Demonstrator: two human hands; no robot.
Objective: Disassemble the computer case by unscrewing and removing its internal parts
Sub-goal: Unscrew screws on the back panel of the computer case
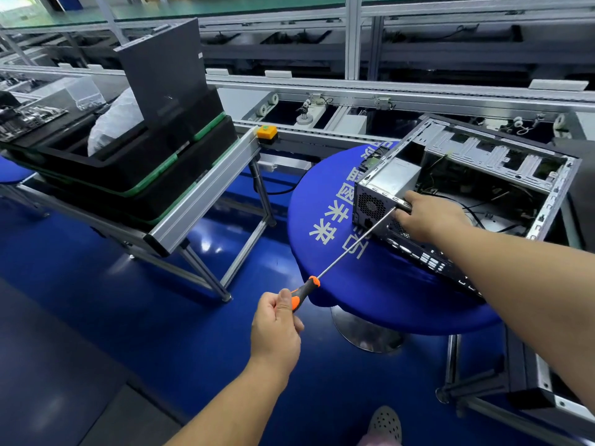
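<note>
Nearest the lens, beside a shoe (384, 424) on the blue floor: left hand (277, 329), fingers curled round the orange-and-black handle of a long screwdriver (347, 249).

Largest first: round blue table (322, 201), carrying the computer case (457, 201) on its side, open face up, rear panel toward the viewer. Inside the case at its near-left corner, the silver power supply (392, 178), still seated; loose wires deeper in. Right hand (431, 217) laid over the case's rear edge beside the power supply, fingers bent onto the rim, bracing; whether actually gripping the edge, cannot tell. Left of the case, well apart, stacked black trays (138, 169) on a metal rack.

Step in hand, by the look of it: backing out a rear-panel screw holding the power supply. Shaft tip meets the panel right by the right fingertips; screw itself too small to see.

To do well:
- Keep the long shaft square to the panel; any slant invites cam-out.
- Push along the axis while turning.
- Hold the case firmly against sliding on the cloth.
- Keep fingertips clear of a slipping tip.
- Catch the freed screw before a drop to the floor.
</note>
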